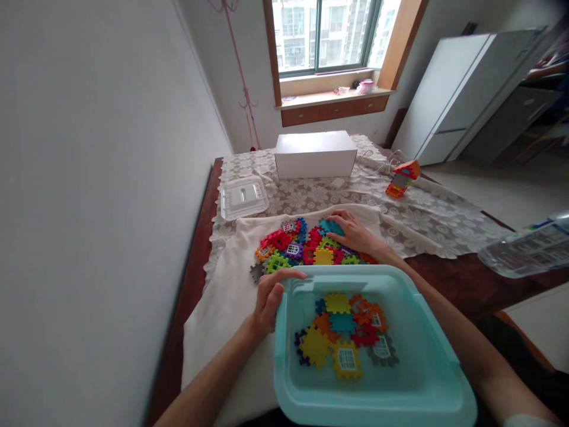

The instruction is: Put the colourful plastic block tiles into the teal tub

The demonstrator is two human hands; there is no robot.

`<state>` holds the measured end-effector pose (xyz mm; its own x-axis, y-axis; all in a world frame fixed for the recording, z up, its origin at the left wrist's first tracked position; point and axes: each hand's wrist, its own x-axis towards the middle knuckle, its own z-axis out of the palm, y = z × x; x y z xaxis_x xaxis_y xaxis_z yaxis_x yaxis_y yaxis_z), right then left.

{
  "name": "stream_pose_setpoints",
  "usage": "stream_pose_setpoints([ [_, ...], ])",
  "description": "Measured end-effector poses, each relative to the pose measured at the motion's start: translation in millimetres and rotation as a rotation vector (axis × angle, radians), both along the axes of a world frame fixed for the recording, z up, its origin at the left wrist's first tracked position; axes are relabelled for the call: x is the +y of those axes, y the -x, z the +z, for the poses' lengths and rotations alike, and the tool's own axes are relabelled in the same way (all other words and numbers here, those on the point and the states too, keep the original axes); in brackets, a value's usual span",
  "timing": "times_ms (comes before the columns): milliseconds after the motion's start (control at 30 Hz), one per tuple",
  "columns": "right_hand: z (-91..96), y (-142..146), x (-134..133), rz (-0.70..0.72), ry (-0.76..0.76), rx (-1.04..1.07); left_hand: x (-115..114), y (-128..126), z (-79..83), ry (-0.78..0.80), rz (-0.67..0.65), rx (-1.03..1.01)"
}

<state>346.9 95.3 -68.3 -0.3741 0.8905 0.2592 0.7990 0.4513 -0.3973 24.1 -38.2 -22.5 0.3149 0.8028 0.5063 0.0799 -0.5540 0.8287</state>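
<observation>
My left hand (269, 300) grips the far left corner of a turquoise plastic bin (438, 379), fingers over its rim and thumb outside. Several toothed building tiles lie on the bin's floor, among them a yellow window tile (347, 360), a grey window tile (382, 350) and a red tile (365, 334). Beyond the bin, a pile of colourful interlocking tiles (278, 240) rests on a white cloth. My right hand (351, 231) reaches past the bin's right side to the pile's far right edge, its fingers curved over a blue tile (330, 226); its grip is partly hidden.
A white cloth (226, 332) covers the near table. Behind the pile stand a clear lid (244, 198), a white box (315, 155) and a small orange-and-red tile house (402, 178). A large clear plastic bottle (528, 246) lies at the right edge. A wall runs along the left.
</observation>
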Motion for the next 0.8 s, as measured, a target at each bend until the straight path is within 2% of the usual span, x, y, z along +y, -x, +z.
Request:
stream_pose_setpoints([
  [167, 1.2, -0.2, -0.8, 0.045, 0.043, 0.005, -0.8, -0.7, 2.2, 0.029, 0.002, 0.000],
  [533, 1.8, -0.6, 1.1, -0.100, -0.071, 0.040, -0.6, 0.3, 1.6, 0.049, 0.021, 0.037],
  [800, -0.9, -3.2, 6.3, -0.016, -0.049, 0.055, 0.7, 1.5, -1.7, 0.002, 0.018, 0.048],
])
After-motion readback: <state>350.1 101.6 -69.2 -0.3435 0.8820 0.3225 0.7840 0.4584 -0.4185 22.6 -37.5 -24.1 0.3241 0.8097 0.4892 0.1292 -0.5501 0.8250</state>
